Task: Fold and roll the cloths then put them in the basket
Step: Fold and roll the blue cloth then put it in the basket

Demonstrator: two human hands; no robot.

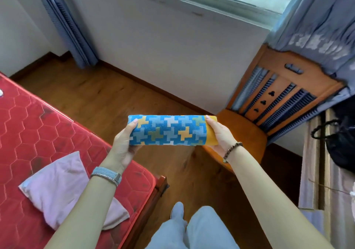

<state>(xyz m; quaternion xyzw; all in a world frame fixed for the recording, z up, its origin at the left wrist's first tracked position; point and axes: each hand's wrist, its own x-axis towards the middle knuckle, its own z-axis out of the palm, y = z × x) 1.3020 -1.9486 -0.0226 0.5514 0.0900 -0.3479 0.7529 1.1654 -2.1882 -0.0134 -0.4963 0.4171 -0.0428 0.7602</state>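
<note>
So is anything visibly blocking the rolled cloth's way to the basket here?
Cannot judge: no basket is in view. Both hands, left hand and right hand, hold the rolled patterned cloth by its ends in open air above the wooden floor, with nothing touching it.

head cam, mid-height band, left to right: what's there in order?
Red mattress → left hand → rolled blue patterned cloth, held at both ends → right hand → wooden chair → black bag. The pink cloth lying on the mattress sits lower, so it is left out.
</note>
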